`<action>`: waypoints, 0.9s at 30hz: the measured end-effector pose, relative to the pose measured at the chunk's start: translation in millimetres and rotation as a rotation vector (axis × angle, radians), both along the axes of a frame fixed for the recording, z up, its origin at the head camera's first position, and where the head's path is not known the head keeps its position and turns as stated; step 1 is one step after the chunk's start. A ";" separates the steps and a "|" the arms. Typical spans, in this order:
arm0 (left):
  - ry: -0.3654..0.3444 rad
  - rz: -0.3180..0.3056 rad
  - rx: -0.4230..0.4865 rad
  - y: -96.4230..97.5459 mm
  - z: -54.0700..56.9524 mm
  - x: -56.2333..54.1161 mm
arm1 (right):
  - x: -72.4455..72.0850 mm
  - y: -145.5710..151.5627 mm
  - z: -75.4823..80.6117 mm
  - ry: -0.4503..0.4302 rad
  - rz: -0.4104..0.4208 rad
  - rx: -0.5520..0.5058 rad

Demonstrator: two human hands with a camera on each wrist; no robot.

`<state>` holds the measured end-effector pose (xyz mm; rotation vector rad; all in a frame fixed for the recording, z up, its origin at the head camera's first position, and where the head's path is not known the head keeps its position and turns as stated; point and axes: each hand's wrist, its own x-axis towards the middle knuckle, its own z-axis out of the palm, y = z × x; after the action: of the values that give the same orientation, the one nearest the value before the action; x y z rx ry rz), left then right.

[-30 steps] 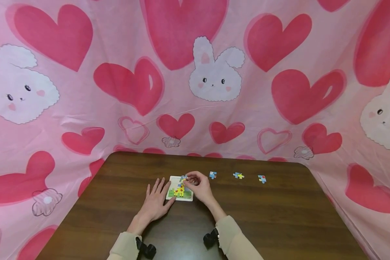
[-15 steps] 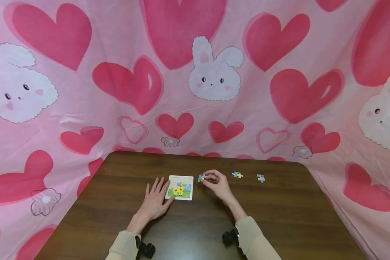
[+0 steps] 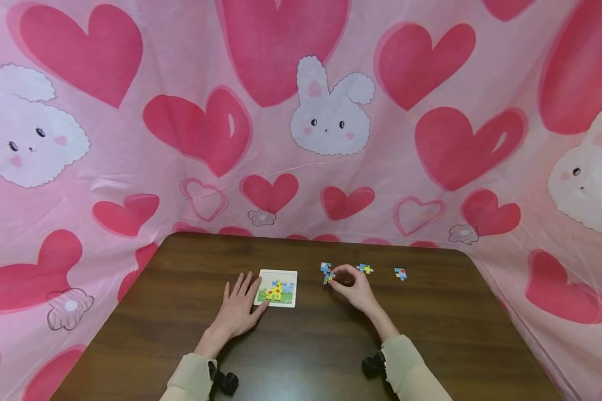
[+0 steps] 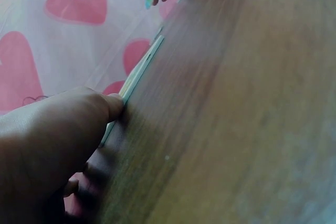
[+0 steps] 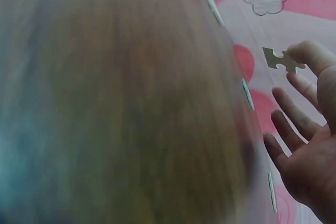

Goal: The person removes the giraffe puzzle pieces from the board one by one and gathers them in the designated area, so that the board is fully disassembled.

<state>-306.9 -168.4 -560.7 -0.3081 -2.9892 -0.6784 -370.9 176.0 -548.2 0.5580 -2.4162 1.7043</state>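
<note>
My left hand (image 3: 237,314) lies on the table with its fingers straight and spread. Its thumb touches the lower left edge of a small white-framed jigsaw board (image 3: 266,276), which is partly filled with a giraffe picture. The board shows edge-on beside that thumb in the left wrist view. To the right, my right hand (image 3: 357,291) pinches a blue and yellow jigsaw piece (image 3: 328,278) between thumb and index finger. The piece's plain back (image 5: 283,61) faces the right wrist camera, clear of the table. Just behind it lies a blue jigsaw piece (image 3: 326,267).
A blue and yellow piece (image 3: 365,268) and a blue piece with a red spot (image 3: 400,273) lie farther right in the same row. The brown wooden table (image 3: 301,356) ends at a pink heart-print cloth (image 3: 351,178) behind it.
My right hand has moved right, away from the board, carrying the pinched jigsaw piece toward the loose ones. The left hand has stayed at the board.
</note>
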 end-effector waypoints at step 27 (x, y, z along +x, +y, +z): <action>-0.011 0.000 -0.011 -0.2 1.3 -0.2 | 14.8 7.6 -12.7 0.138 0.024 0.276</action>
<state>-307.2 -168.6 -559.4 -0.3054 -3.0046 -0.6663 -356.1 183.6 -560.9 0.7156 -2.5678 1.2990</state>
